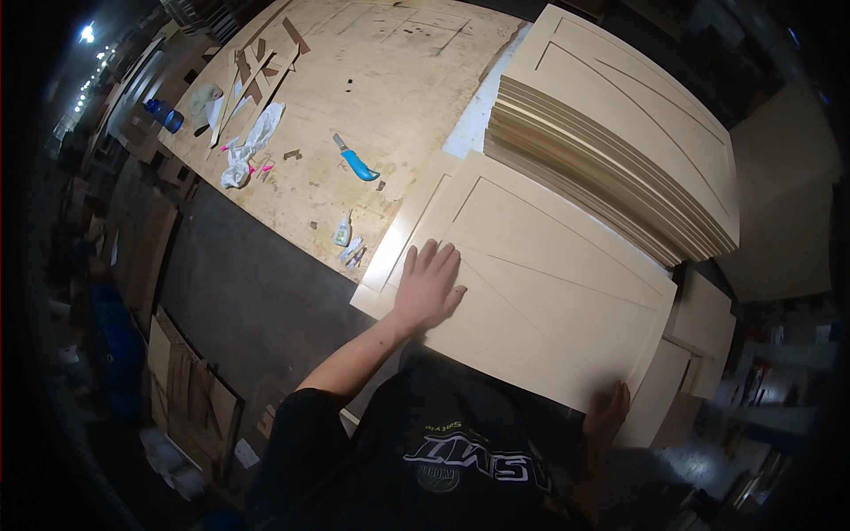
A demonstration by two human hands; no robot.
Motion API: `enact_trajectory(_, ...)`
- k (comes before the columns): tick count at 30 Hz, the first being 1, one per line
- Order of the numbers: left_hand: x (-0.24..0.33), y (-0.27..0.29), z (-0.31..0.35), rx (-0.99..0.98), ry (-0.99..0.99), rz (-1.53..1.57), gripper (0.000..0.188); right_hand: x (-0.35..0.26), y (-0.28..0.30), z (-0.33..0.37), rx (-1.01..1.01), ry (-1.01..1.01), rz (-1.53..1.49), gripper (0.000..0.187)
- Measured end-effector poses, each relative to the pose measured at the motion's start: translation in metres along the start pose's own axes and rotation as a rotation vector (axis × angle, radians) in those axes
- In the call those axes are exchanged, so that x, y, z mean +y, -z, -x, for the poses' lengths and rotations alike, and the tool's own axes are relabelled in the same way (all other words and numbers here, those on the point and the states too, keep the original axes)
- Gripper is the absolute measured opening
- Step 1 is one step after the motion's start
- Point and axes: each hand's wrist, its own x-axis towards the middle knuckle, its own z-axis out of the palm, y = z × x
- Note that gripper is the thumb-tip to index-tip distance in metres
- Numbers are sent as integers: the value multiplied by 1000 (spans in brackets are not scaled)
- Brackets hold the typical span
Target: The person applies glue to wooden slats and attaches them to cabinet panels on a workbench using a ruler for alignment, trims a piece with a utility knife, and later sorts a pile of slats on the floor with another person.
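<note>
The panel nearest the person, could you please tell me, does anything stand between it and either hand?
Nothing visible does: the left hand rests at the left side of the panel; the right hand is by its near right corner, though blur hides whether it touches.

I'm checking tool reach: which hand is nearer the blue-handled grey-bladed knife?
Left. The left hand, on the pale rectangular panel, is below and right of the knife in the picture; the right hand, by the panel's lower-right corner, is farther.
</note>
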Motion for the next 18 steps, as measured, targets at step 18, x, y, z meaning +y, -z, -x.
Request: enact_trajectory(18,1,-21,-11,-45,10,-77,71,-49,15,10,-15,-271,20,58)
